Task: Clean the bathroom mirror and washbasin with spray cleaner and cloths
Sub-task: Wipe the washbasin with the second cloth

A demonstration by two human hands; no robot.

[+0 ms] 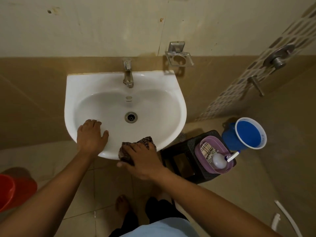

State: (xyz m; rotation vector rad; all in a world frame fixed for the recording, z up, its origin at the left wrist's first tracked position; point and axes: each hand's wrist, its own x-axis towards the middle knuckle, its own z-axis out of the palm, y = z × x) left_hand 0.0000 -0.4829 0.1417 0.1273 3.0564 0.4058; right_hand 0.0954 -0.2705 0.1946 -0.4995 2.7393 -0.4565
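At nine o'clock low, red bucket (12,190) on the floor. At seven o'clock on the white washbasin (95,86), left hand (91,135) flat on the near rim, fingers straight and spread, holding nothing, forearm reaching up from the lower left. At six o'clock on the front rim, dark checked cloth (136,146) bunched under the right hand (142,159), grip curled over the cloth, pressing it on the edge. Tap (128,74) at twelve. At four o'clock, black stool (181,151) carrying purple tub (224,149) with spray bottle (220,159) and folded cloth (207,149); blue bucket (249,134) just beyond.
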